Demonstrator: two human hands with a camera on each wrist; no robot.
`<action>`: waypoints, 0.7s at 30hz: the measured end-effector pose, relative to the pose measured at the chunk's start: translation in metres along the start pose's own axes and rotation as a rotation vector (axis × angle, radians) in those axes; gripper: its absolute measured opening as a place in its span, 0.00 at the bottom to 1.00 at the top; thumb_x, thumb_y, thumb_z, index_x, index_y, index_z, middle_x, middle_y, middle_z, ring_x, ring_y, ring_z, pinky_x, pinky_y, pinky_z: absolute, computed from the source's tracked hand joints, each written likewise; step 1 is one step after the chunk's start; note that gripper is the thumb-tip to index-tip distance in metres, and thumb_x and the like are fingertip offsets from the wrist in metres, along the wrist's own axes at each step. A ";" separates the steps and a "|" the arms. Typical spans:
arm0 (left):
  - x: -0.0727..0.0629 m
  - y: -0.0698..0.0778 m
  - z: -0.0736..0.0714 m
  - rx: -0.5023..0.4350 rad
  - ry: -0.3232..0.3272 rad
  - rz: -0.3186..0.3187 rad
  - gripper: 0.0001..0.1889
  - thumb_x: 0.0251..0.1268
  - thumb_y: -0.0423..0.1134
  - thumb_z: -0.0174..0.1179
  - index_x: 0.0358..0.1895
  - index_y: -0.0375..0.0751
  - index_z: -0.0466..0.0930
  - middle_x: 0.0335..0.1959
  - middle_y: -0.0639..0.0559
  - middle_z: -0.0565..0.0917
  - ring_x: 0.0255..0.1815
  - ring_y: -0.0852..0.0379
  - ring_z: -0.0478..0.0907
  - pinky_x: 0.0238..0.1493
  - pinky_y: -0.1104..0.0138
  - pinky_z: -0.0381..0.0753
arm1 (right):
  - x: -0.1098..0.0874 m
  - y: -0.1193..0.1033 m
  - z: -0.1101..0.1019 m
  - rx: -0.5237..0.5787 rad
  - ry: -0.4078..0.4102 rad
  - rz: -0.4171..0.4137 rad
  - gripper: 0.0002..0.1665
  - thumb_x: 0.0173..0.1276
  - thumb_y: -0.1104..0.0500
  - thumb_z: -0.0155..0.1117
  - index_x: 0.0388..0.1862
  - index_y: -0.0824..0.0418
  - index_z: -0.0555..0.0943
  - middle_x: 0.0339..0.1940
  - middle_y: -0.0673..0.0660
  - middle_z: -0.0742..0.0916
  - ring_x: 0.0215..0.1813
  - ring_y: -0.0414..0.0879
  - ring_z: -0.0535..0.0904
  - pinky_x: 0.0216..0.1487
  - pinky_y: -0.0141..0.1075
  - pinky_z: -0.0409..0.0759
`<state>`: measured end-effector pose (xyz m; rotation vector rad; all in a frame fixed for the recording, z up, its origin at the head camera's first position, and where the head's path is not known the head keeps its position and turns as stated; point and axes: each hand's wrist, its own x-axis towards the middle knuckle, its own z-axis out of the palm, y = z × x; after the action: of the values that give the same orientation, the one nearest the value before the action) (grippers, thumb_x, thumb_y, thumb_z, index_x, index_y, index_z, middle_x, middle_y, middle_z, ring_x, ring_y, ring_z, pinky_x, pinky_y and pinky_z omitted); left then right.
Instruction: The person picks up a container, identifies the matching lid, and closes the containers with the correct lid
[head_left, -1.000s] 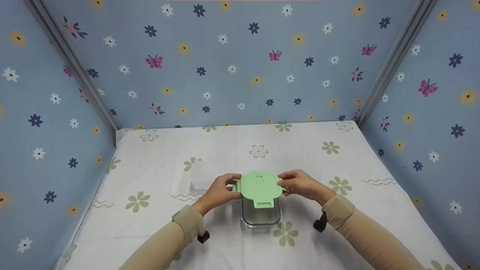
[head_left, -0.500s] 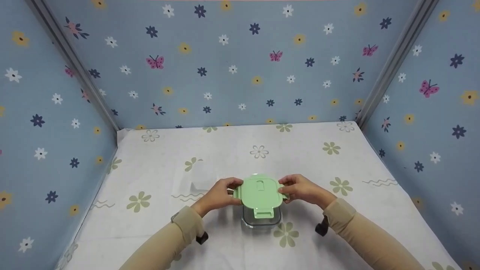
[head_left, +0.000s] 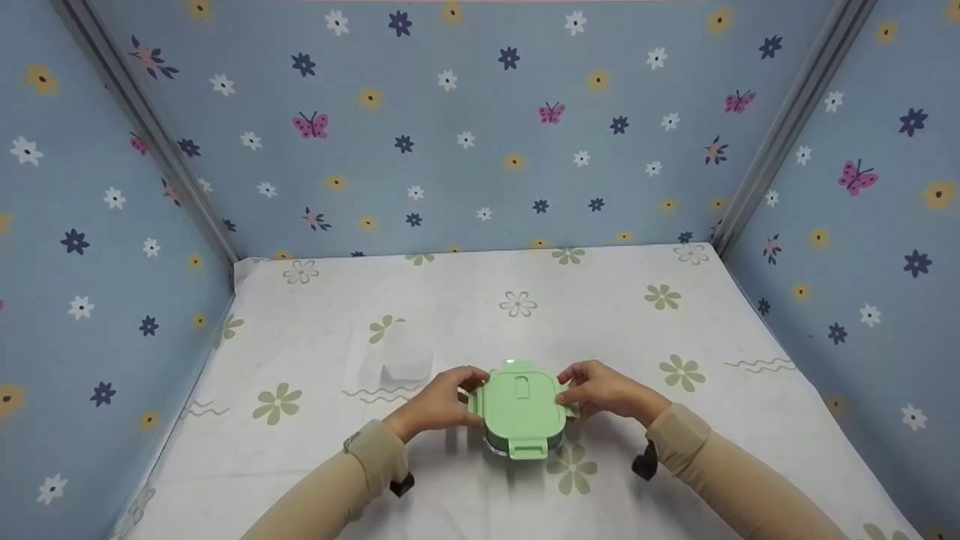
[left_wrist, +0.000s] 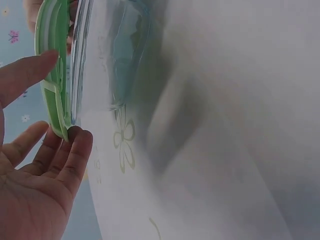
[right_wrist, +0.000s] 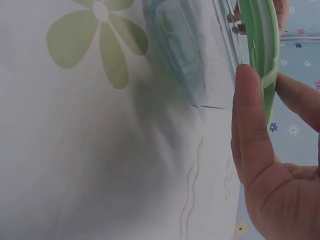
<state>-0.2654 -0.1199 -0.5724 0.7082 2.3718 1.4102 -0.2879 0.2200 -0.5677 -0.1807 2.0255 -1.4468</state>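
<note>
A light green snap lid [head_left: 523, 405] lies over a clear glass food container [head_left: 498, 444], covering most of it in the head view. In the left wrist view the lid [left_wrist: 52, 60] sits right at the rim of the glass container [left_wrist: 117, 55], its side flap sticking outward. My left hand [head_left: 442, 403] pinches the lid's left edge, thumb on top and fingertips under the flap. On the opposite side, my right hand [head_left: 604, 390] holds the right flap between thumb and fingers. The right wrist view shows those fingers [right_wrist: 248, 95] alongside the glass rim.
A clear, see-through plastic piece [head_left: 407, 369] lies on the table beyond my left hand. White flowered cloth [head_left: 300, 322] covers the table. Blue patterned panels [head_left: 465, 97] stand at the back and both sides.
Both hands have brought the lid down and toward me, from over the container's far part to over nearly all of it. The glass container has stayed in place.
</note>
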 end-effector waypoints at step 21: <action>-0.007 -0.011 0.009 -0.018 -0.017 0.005 0.45 0.47 0.27 0.82 0.73 0.28 0.73 0.57 0.41 0.82 0.60 0.45 0.81 0.65 0.52 0.87 | 0.000 0.009 0.006 -0.016 -0.022 -0.003 0.25 0.68 0.64 0.75 0.60 0.72 0.77 0.36 0.54 0.83 0.31 0.43 0.84 0.31 0.35 0.88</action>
<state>-0.2581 -0.1215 -0.5862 0.7189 2.3436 1.4199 -0.2822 0.2188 -0.5763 -0.2055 2.0207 -1.4248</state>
